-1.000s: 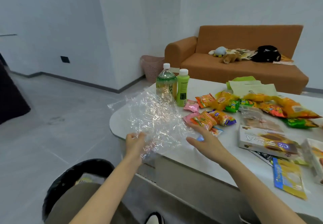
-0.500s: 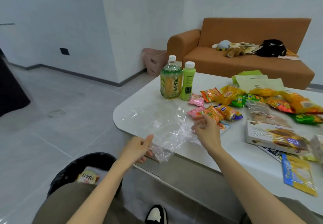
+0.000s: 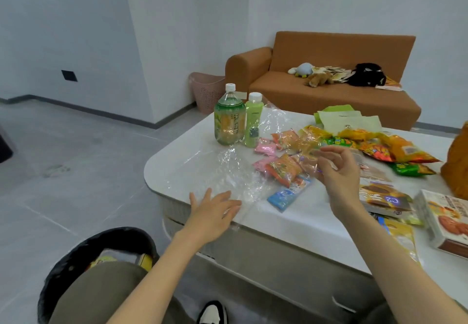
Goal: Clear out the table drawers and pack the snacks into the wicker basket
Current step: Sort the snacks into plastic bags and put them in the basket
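The left grip, a bare hand, lies flat with straight, spread fingers on the near edge of a crumpled clear plastic sheet, pressing it to the desk and holding nothing. The right grip is raised above the desk with loosely curled fingers. It appears to pinch the sheet's far side between thumb and fingertips, so that the film stands up over the snack packets and leans toward the two green bottles. The snacks lie loose across the middle and right of the desk, with boxes nearer the person. A brown shape at the right edge may be the wicker basket, though it is cut off and I cannot tell. The step in hand looks like clearing this wrapping off before packing. To do it well, gather the film toward the pinned edge rather than sweep it sideways, since it clings and could drag the small pink and orange packets or tip a bottle. Bunch it into one hand away from the snacks, then drop it in the black bin by the knee.
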